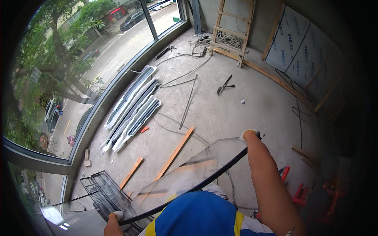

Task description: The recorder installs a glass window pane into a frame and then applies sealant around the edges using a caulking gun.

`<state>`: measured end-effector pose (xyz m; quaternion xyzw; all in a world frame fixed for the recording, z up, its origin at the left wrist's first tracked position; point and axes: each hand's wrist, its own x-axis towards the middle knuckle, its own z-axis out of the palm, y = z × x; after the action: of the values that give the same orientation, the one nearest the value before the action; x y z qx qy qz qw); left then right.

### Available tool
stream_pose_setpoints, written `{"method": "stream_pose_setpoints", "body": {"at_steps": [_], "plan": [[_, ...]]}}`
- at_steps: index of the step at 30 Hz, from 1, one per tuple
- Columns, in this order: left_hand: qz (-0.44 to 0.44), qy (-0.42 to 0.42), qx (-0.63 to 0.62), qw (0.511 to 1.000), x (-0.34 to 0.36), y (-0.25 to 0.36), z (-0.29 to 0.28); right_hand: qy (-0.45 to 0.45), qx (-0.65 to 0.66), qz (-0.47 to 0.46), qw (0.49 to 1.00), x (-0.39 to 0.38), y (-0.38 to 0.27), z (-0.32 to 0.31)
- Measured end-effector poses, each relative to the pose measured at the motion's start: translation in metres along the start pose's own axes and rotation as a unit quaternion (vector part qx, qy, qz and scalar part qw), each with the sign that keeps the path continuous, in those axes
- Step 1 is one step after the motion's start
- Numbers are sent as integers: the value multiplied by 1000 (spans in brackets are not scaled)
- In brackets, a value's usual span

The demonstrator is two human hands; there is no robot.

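I hold a large clear glass pane with a dark edge strip slantwise in front of my blue and yellow top. My right hand, in a pale glove, is closed around its upper right end. At the lower left end, my left hand, also gloved, grips the same edge; its fingers are mostly hidden. The floor and wooden strips show through the glass. Beside my left hand lies a stack of dark-framed panels.
Wrapped metal profiles lie along the window wall. Wooden strips, a red-handled tool and loose cables are on the concrete floor. A wooden ladder stands at the far wall; film-covered boards lean right. Red metal pieces sit near my right arm.
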<state>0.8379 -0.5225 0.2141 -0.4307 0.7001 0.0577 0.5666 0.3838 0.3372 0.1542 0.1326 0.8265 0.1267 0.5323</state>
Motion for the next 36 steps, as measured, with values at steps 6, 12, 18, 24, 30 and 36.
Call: {"method": "stream_pose_setpoints", "body": {"at_steps": [6, 12, 18, 24, 30, 36], "plan": [[-34, -30, -80, 996, 8, 127, -20, -11, -133, -3, 991, 121, -62, -225], [-31, -50, -115, 992, -5, 239, -77, 12, -187, -4, 982, 182, -96, -424], [-41, -51, -133, 989, -31, 375, -152, 18, -205, 3, 979, 287, -125, -599], [-77, -57, -186, 978, -117, 524, -234, 104, -240, -87, 961, 393, -146, -786], [-73, -56, -275, 957, -162, 659, -283, 154, -232, -138, 950, 414, -139, -1002], [-59, -40, -348, 935, -138, 768, -346, 174, -261, -124, 941, 449, -152, -1157]]}}
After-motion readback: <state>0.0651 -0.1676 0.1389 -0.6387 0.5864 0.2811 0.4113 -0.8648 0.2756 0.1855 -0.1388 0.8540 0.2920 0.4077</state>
